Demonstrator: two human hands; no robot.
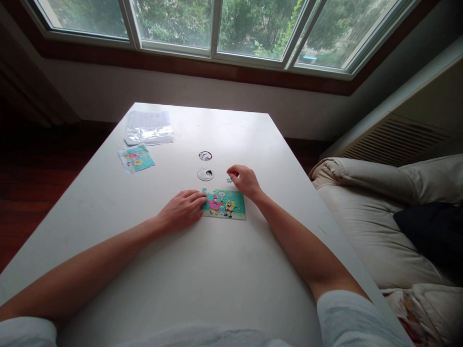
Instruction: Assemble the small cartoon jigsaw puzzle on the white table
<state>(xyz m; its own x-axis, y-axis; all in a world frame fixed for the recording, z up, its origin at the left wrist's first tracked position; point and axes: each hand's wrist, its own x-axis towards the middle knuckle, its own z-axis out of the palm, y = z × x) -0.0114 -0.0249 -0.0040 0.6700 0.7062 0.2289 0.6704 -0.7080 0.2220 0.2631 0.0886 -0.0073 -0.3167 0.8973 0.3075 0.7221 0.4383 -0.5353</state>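
Note:
A small jigsaw puzzle [236, 204] lies on the white table, showing a pink, a grey-green and a yellow cartoon figure on teal; its upper edge looks uneven. Resting palm down at its left end, my left hand [182, 207] has its fingers stretched out, the tips over the puzzle's edge. Just above the puzzle's right part is my right hand [245, 180], thumb and index finger drawn together. A loose teal puzzle piece [229, 180] shows right below these fingertips. Whatever sits between them is too small to make out.
Beyond the puzzle lie two round silvery items, a disc [205, 174] and a smaller one [205, 156]. At the far left are a picture card [137, 158] and a clear plastic packet [149, 127]. A pale sofa [366, 224] stands right of the table [197, 278], windows behind.

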